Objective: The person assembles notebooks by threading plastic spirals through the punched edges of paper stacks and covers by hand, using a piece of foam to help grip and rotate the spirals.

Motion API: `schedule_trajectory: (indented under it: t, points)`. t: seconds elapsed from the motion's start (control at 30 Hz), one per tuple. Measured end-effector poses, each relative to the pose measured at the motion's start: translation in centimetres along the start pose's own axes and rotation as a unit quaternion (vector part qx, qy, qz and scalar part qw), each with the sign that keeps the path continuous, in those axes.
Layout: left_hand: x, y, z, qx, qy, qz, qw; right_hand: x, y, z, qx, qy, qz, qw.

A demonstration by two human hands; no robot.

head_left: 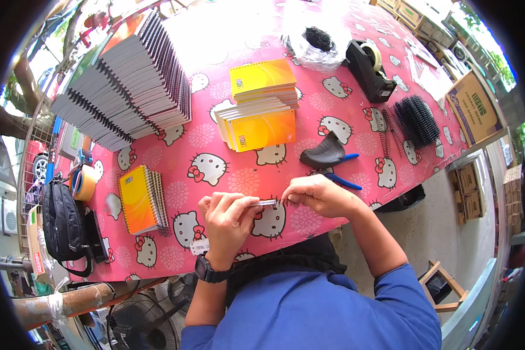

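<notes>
My left hand (pixel 226 219) is closed around a slim, silvery, pen-like rod (pixel 266 202) that points right over the pink tablecloth. Just beyond its tip, my right hand (pixel 316 195) has its fingers pinched together; something small and dark shows by the fingertips, too small to name. Beyond my right hand lie pliers with blue handles (pixel 344 179), partly hidden by a curved black piece (pixel 324 153). Farther off, yellow-orange notebook covers and pages (pixel 261 129) are piled in the middle, with no coils showing. A small stack of spiral notebooks (pixel 141 201) sits left of my left hand.
Tall stacks of spiral-bound books (pixel 131 81) fill the far left. To the right are black binding coils (pixel 417 121), a tape dispenser (pixel 370 71) and a cardboard box (pixel 475 111). A black bag (pixel 64 219) and tape rolls (pixel 84 182) stand at the left edge.
</notes>
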State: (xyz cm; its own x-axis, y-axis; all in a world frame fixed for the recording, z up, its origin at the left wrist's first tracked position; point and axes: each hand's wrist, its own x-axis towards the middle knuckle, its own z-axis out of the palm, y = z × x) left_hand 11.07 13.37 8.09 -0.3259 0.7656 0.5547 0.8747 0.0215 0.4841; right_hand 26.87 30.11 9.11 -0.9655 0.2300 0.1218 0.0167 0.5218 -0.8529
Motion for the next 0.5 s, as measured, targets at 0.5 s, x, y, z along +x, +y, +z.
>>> schedule_trajectory:
  t: [0.5]
  points:
    - [-0.9, 1.4, -0.2, 0.020, -0.116, 0.025, 0.993, 0.2, 1.0, -3.0, -0.350, 0.195, 0.003, 0.916]
